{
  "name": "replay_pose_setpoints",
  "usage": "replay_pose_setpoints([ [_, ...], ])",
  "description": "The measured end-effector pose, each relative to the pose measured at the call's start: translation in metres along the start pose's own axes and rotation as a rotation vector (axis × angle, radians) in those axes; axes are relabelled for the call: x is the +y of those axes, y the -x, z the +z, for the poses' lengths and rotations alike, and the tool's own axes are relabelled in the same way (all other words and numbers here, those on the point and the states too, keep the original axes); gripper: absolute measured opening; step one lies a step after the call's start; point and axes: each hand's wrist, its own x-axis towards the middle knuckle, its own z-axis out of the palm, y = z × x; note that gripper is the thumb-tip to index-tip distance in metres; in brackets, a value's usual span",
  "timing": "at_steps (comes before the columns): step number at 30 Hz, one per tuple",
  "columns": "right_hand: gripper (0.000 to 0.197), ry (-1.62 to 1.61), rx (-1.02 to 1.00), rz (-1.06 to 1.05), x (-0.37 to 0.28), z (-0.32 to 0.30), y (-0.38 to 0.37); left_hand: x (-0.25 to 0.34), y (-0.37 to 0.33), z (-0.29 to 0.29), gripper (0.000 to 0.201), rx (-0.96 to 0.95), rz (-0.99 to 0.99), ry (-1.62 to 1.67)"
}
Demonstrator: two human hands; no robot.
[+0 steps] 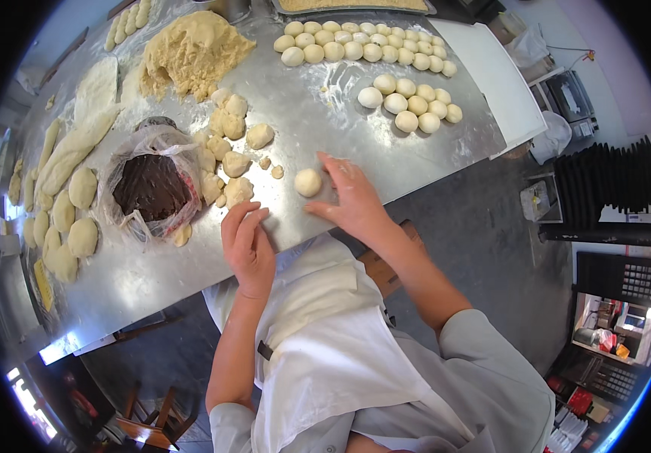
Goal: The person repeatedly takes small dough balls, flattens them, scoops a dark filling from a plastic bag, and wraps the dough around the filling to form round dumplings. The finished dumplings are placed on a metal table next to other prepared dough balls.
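Note:
My right hand (348,198) lies open on the steel table (318,136), fingers spread, just right of a round dough ball (308,182) that rests apart from the fingertips. My left hand (248,243) hovers at the table's near edge with fingers together and nothing in it, close to torn dough pieces (229,162). A clear plastic bag of dark brown filling (152,187) sits left of those pieces. Behind them lies a big crumbly mound of dough (189,53).
Finished dough balls stand in rows at the back (363,47) and in a cluster (412,102). Larger dough lumps (69,219) and long dough strips (76,147) line the left side. Black stacked trays (605,181) stand on the floor at right.

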Motion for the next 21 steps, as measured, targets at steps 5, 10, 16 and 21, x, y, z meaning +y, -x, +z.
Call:
replay_pose_setpoints([
  [5, 0.072, 0.103, -0.010, -0.061, -0.005, 0.019, -0.016, -0.010, 0.003, -0.002, 0.031, -0.013, 0.036, 0.024],
  [10, 0.060, -0.070, 0.198, 0.144, 0.027, -0.022, -0.036, -0.018, 0.013, -0.003, 0.029, 0.021, -0.004, 0.028],
  [16, 0.057, 0.457, 0.462, -0.001, 0.079, -0.061, -0.069, -0.016, 0.008, 0.002, 0.027, -0.011, 0.079, 0.000],
  [21, 0.048, 0.339, 0.524, -0.083, 0.050, -0.047, -0.046, -0.018, 0.011, 0.002, 0.027, 0.010, 0.101, -0.001],
])
